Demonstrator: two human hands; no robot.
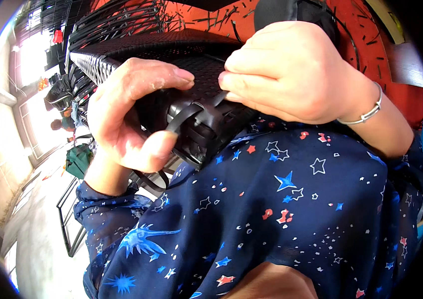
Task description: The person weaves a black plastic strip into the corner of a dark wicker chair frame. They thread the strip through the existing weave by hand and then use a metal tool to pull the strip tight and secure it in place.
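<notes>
Hands are busy on a black woven seat (171, 50) that rests on the person's lap, right at its near corner. Left hand (131, 114) wraps around that corner, with the thumb low down pressing on a flat black strip (184, 117) and the fingers curled over the top, so it is shut tight on the strip and the weave under it. Right hand (291, 72) sits just beside it on the top of the seat, and its fingertips are pinched together on another bit of black strip (220, 98) where it goes into the weave. A thin silver bracelet (366, 114) hangs on the right wrist. Both arms are in a dark blue top (281, 209) with little stars in blue, white and red on it, and the cloth fills the lower part of the view. More loose black strips (121, 20) stick out behind the seat near the top, in front of something orange-red (366, 30). Off to the left, well apart from the hands, is a bright doorway (34, 60), a grey floor (42, 239) and a thin black metal frame (69, 219) standing on it. Someone else (64, 107) is far back there, too small to see well.
</notes>
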